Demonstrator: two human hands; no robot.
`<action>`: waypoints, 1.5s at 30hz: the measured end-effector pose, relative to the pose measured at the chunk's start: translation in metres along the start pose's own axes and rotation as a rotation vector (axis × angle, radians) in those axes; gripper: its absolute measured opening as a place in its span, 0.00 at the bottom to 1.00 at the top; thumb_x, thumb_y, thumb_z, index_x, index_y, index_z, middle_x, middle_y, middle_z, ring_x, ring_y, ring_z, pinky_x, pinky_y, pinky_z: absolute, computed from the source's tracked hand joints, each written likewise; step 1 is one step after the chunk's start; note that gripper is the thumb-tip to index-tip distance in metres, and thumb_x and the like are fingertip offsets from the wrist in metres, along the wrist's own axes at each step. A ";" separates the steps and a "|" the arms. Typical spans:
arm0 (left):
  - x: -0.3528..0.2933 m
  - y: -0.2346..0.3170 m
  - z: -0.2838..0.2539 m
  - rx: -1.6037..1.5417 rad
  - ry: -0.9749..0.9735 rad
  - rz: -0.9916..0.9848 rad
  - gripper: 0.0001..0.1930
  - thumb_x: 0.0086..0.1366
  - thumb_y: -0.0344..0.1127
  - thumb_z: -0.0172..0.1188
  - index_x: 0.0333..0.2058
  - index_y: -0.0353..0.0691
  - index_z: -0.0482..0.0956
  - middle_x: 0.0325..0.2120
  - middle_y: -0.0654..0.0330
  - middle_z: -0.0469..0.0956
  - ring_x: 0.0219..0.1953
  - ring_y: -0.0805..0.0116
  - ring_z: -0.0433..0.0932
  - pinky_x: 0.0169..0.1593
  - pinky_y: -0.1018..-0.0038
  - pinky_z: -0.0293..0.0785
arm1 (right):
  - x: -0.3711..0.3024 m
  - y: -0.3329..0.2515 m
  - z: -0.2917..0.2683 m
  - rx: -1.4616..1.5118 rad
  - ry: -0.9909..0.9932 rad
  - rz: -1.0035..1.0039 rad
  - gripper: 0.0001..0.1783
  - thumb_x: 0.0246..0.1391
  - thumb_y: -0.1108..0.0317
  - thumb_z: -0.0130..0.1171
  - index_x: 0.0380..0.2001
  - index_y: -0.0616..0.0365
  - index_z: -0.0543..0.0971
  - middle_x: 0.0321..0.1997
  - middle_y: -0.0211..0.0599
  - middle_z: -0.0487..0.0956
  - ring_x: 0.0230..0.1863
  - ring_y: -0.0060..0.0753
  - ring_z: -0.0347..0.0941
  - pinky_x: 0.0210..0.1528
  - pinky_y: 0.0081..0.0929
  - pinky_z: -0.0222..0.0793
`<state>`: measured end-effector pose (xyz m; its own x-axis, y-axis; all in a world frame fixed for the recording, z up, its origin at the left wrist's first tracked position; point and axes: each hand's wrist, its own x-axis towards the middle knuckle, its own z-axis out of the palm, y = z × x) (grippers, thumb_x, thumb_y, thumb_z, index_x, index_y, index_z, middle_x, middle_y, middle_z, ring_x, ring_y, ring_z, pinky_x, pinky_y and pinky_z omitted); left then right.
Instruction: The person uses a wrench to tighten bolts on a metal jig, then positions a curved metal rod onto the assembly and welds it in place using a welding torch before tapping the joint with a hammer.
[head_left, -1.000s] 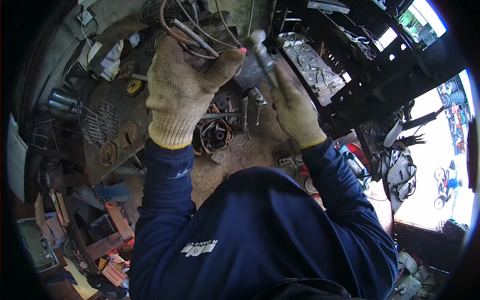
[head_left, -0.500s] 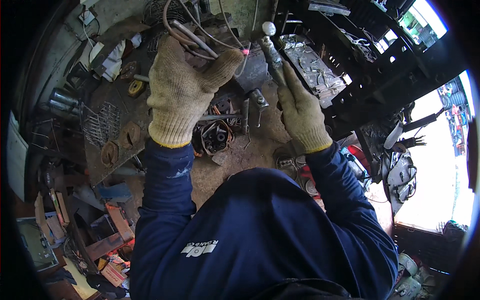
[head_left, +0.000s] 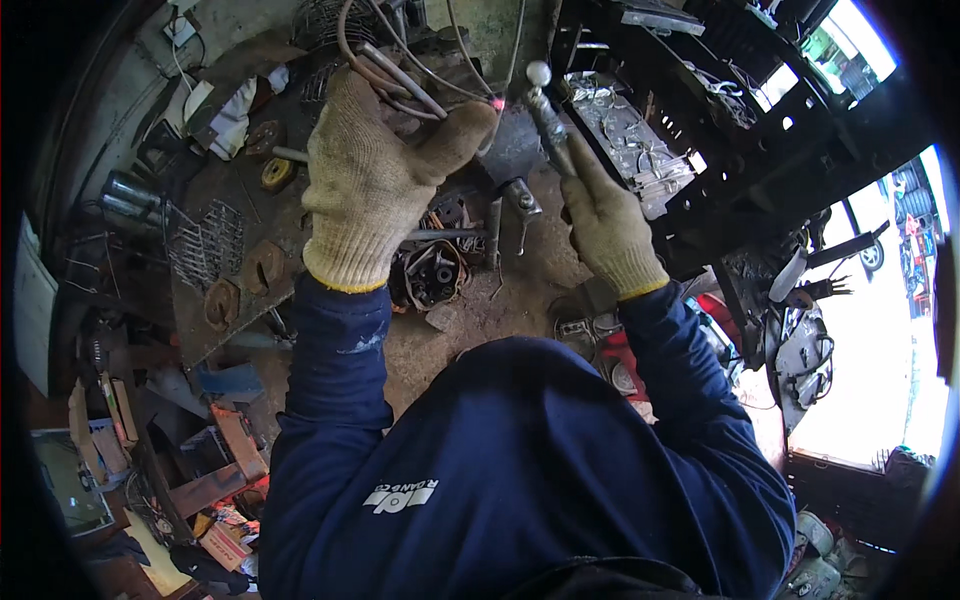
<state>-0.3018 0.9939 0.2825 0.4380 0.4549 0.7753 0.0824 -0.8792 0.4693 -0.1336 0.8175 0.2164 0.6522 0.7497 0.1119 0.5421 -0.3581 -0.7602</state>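
In a knitted work glove, my left hand [head_left: 370, 180] is closed at the upper middle, its thumb stretched to the right. Bent metal rod [head_left: 425, 82] runs beside its fingers, which are partly hidden, and appears to be in its grip. Just past the thumb tip, a small spot [head_left: 497, 103] glows pinkish red at the rod's end. My gloved right hand [head_left: 610, 225] is wrapped round the handle of a ball-peen hammer [head_left: 545, 112]. The hammer points away from me, its round ball end uppermost, right of the glowing spot and apart from it. Its other face is hidden.
Below the hands stands a vise-like metal fitting [head_left: 520, 200], with a container of dark metal parts [head_left: 432, 275] beside it. A wire rack [head_left: 208, 240] and rusty rings [head_left: 222, 303] lie on the left bench. At right are a tray of scraps [head_left: 630, 130] and a black perforated beam [head_left: 780, 150].
Both gloved hands have shifted slightly right in the picture. The hammer's ball end sits a little lower. A vehicle wheel now shows in the bright opening at right.
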 end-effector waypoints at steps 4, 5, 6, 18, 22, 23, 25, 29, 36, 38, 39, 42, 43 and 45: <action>-0.001 -0.002 -0.001 -0.020 -0.016 -0.013 0.30 0.56 0.54 0.78 0.43 0.36 0.76 0.35 0.59 0.79 0.33 0.68 0.81 0.35 0.71 0.80 | -0.002 -0.004 0.005 -0.003 -0.014 -0.013 0.32 0.69 0.54 0.50 0.74 0.43 0.62 0.52 0.63 0.81 0.56 0.64 0.77 0.57 0.46 0.73; -0.002 -0.001 0.001 -0.025 -0.024 -0.026 0.30 0.56 0.55 0.78 0.43 0.37 0.76 0.34 0.59 0.79 0.32 0.68 0.80 0.35 0.71 0.80 | 0.000 -0.003 0.004 -0.078 -0.060 0.008 0.32 0.69 0.54 0.50 0.74 0.43 0.62 0.51 0.63 0.81 0.55 0.64 0.78 0.56 0.47 0.73; -0.002 0.000 0.000 -0.021 -0.025 -0.035 0.30 0.56 0.55 0.78 0.43 0.37 0.76 0.34 0.59 0.79 0.32 0.68 0.80 0.35 0.71 0.79 | 0.000 -0.004 0.002 -0.068 -0.055 0.000 0.32 0.69 0.54 0.50 0.73 0.44 0.62 0.50 0.63 0.81 0.54 0.64 0.78 0.55 0.47 0.73; -0.001 -0.007 0.000 -0.044 0.006 0.028 0.29 0.56 0.53 0.78 0.42 0.37 0.75 0.32 0.60 0.78 0.30 0.69 0.78 0.34 0.72 0.78 | -0.002 -0.006 0.001 -0.009 0.038 -0.112 0.33 0.68 0.56 0.53 0.73 0.48 0.62 0.45 0.62 0.82 0.49 0.64 0.79 0.51 0.49 0.74; 0.003 -0.007 -0.001 -0.015 0.001 0.052 0.28 0.56 0.51 0.78 0.42 0.38 0.76 0.32 0.60 0.78 0.31 0.69 0.79 0.35 0.72 0.78 | 0.005 0.005 0.009 -0.089 0.043 -0.146 0.33 0.68 0.55 0.51 0.73 0.49 0.61 0.48 0.62 0.82 0.51 0.65 0.79 0.52 0.48 0.74; 0.002 -0.007 0.000 -0.042 -0.006 0.035 0.27 0.56 0.51 0.78 0.42 0.38 0.76 0.32 0.60 0.78 0.31 0.69 0.79 0.35 0.72 0.78 | 0.003 0.006 0.007 -0.070 0.021 -0.110 0.33 0.68 0.55 0.51 0.73 0.49 0.62 0.49 0.62 0.81 0.51 0.65 0.79 0.52 0.48 0.74; -0.002 -0.008 0.000 -0.085 -0.014 0.000 0.27 0.56 0.51 0.78 0.42 0.38 0.76 0.32 0.61 0.78 0.32 0.69 0.79 0.35 0.71 0.78 | -0.003 0.005 0.003 -0.021 -0.007 -0.049 0.33 0.68 0.55 0.51 0.73 0.49 0.62 0.50 0.62 0.81 0.53 0.64 0.79 0.53 0.47 0.74; 0.000 -0.007 -0.004 -0.062 0.001 0.014 0.27 0.56 0.53 0.78 0.41 0.38 0.76 0.31 0.61 0.78 0.31 0.69 0.78 0.35 0.71 0.77 | -0.003 -0.004 0.005 0.034 0.029 -0.055 0.32 0.68 0.55 0.51 0.73 0.48 0.63 0.53 0.62 0.81 0.55 0.63 0.78 0.57 0.46 0.73; 0.001 -0.006 -0.003 -0.089 -0.009 -0.027 0.29 0.56 0.55 0.77 0.41 0.38 0.77 0.29 0.62 0.78 0.29 0.71 0.77 0.33 0.71 0.75 | -0.005 -0.008 0.001 0.022 0.011 -0.047 0.32 0.68 0.54 0.52 0.73 0.47 0.63 0.53 0.62 0.80 0.55 0.65 0.78 0.56 0.46 0.73; 0.000 -0.006 -0.002 -0.077 -0.006 -0.029 0.29 0.56 0.56 0.77 0.42 0.38 0.77 0.29 0.62 0.78 0.29 0.71 0.77 0.33 0.72 0.75 | -0.004 -0.004 0.004 0.029 0.032 -0.066 0.32 0.68 0.54 0.51 0.73 0.47 0.63 0.52 0.62 0.81 0.54 0.64 0.78 0.56 0.46 0.73; 0.001 -0.007 -0.002 -0.059 0.001 -0.018 0.29 0.56 0.56 0.77 0.42 0.38 0.77 0.29 0.63 0.78 0.29 0.71 0.77 0.33 0.72 0.75 | 0.002 -0.002 0.006 -0.010 -0.015 -0.034 0.32 0.68 0.54 0.52 0.73 0.46 0.63 0.52 0.62 0.81 0.54 0.64 0.78 0.55 0.46 0.73; 0.000 -0.008 0.000 -0.100 0.030 -0.005 0.30 0.56 0.57 0.77 0.42 0.38 0.77 0.29 0.63 0.78 0.29 0.71 0.77 0.33 0.72 0.75 | 0.002 -0.001 0.005 0.033 -0.035 -0.022 0.33 0.68 0.55 0.53 0.73 0.48 0.63 0.51 0.64 0.81 0.54 0.64 0.79 0.55 0.46 0.73; -0.001 -0.009 0.001 -0.129 0.038 -0.006 0.30 0.56 0.57 0.77 0.43 0.38 0.77 0.29 0.63 0.78 0.29 0.71 0.77 0.33 0.72 0.75 | -0.002 -0.004 0.005 0.071 0.000 -0.057 0.33 0.68 0.55 0.53 0.73 0.49 0.63 0.51 0.64 0.81 0.54 0.64 0.79 0.55 0.46 0.73; 0.001 -0.007 -0.003 -0.033 0.021 0.001 0.30 0.56 0.57 0.77 0.43 0.38 0.77 0.28 0.63 0.78 0.29 0.71 0.77 0.33 0.73 0.75 | -0.004 -0.004 0.007 0.064 0.019 -0.067 0.33 0.68 0.55 0.53 0.73 0.50 0.63 0.52 0.64 0.80 0.54 0.64 0.79 0.55 0.45 0.73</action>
<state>-0.3049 1.0013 0.2812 0.4194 0.4575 0.7841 0.0527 -0.8745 0.4821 -0.1419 0.8196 0.2144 0.6262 0.7597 0.1753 0.5497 -0.2709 -0.7902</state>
